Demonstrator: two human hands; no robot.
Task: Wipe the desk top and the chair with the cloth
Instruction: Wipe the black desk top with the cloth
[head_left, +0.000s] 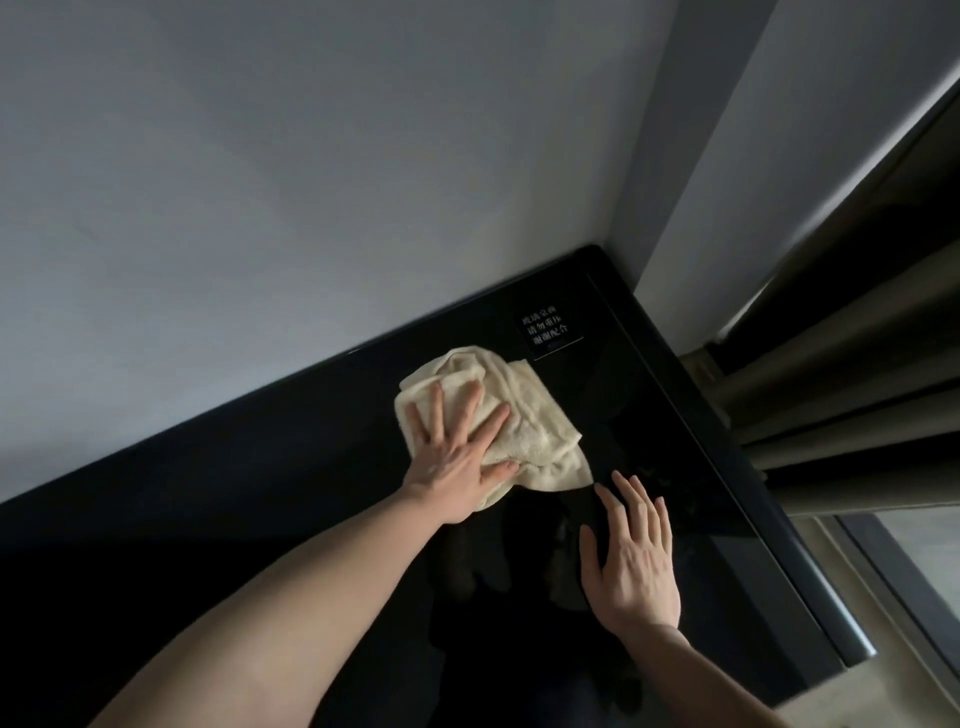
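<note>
A crumpled cream cloth (524, 415) lies on the glossy black desk top (260, 493) near its far right corner. My left hand (457, 457) presses flat on the cloth's near left part, fingers spread and straight. My right hand (631, 556) rests flat on the bare black surface just to the near right of the cloth, fingers straight and pointing away from me, not touching the cloth. No chair is in view.
A small black sign with white lettering (548, 330) sits on the desk beyond the cloth. A grey wall (311, 182) runs along the desk's far edge. Dark curtains (841, 338) hang past the desk's right edge (769, 509).
</note>
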